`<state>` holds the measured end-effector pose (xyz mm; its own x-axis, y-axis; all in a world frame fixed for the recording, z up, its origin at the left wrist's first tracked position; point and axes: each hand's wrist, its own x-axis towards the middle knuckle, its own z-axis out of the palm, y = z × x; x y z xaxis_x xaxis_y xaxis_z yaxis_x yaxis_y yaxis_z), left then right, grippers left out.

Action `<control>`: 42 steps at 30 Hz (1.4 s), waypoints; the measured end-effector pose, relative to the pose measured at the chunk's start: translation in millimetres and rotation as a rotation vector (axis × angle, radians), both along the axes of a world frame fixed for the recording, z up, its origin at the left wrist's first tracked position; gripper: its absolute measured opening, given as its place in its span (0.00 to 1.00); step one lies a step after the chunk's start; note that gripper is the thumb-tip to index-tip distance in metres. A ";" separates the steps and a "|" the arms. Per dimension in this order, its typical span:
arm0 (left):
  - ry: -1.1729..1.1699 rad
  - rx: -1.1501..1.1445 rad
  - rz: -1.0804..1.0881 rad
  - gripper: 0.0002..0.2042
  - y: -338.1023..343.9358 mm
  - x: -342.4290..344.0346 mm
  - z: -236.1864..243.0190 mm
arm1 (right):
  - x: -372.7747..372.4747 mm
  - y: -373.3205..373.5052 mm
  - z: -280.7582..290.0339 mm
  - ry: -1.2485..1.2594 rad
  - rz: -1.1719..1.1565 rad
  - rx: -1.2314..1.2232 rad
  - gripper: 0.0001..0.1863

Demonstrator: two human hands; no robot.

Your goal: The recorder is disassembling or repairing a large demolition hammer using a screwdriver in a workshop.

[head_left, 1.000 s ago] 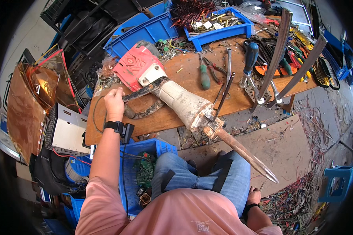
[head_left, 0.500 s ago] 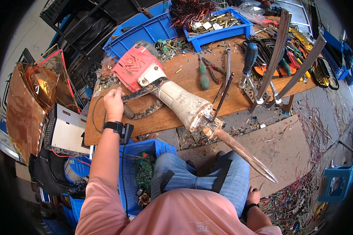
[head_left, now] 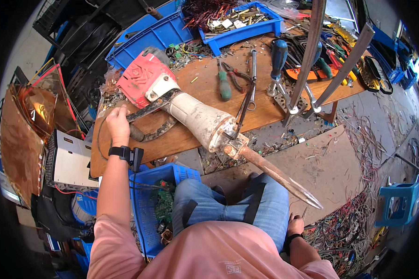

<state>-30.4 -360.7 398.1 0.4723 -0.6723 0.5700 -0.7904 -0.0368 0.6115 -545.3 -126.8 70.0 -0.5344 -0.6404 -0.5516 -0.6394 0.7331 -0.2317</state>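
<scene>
**Left hand at the hammer's cord end**

Left hand (head_left: 118,122) curled around black cable (head_left: 139,136) near wooden bench's (head_left: 181,139) left edge. Red-and-grey demolition hammer (head_left: 191,114) just right, long axis running down-right past front edge. Right hand (head_left: 295,225) low, far off, grip unclear.

One demolition hammer (head_left: 191,114); two hands (head_left: 118,124); one green-handled screwdriver (head_left: 224,86); one blue stool (head_left: 402,203).

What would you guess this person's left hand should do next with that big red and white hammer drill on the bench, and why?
Probably close the left hand firmly on the black side handle it touches. The demolition hammer lies on the wooden bench with its rusty chisel overhanging the edge toward the lap, and the right hand is low by the floor, so only the left can steady it.
</scene>
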 end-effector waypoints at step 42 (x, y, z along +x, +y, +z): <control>-0.092 0.088 -0.043 0.14 -4.7 49.8 -12.2 | -3.1 -0.1 4.4 -0.070 -0.026 0.086 0.23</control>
<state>19.4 -365.4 385.9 0.3909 -0.7400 0.5473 -0.8449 -0.0525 0.5324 -548.4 -126.9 74.4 -0.5082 -0.5755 -0.6407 -0.6044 0.7683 -0.2107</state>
